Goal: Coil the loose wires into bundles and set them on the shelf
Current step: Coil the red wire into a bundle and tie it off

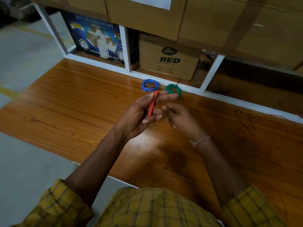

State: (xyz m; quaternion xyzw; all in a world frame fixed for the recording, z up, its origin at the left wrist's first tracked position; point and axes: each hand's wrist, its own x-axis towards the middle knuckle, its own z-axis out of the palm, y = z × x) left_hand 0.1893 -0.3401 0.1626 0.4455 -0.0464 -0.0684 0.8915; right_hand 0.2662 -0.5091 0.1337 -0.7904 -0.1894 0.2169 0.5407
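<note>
Nearest the camera: yellow plaid shirt (157,208), sleeves rolled, both forearms reaching fwd over the wooden shelf board (73,102).

Left hand (139,117) is tilted palm-inward, fingers curled, thumb on top; it grips the red wire coil (152,104), seen nearly edge-on, w/ the coil pinched betw. thumb and fingers. Right hand (178,117) sits just beside it on the right, fingers loosely bent toward the coil; fingertips blur, so can't tell if they pinch a wire end or hold nothing. Pale wristband (200,140) on the right wrist.

Red coil is held above the board, not resting on it.

Beyond the red coil, lying on the board: blue wire coil (148,85) just past and slightly left of it, green wire coil (173,90) just past and right, partly hidden by left fingertips. Blue and green lie near each other, not touching. Well right of the red coil, thin dark hooked wires (246,119) lie on the board.

Farther back, white frame (127,48) w/ compartments. Behind-left of the red coil: blue carton (96,36), print reads "ADHESIVE TAPE" and partly "FOR INDU… SE ONLY". Straight behind: brown carton (168,59), "Dabur" logo, "RED". Taped brown cartons (213,17) stacked on top.
</note>
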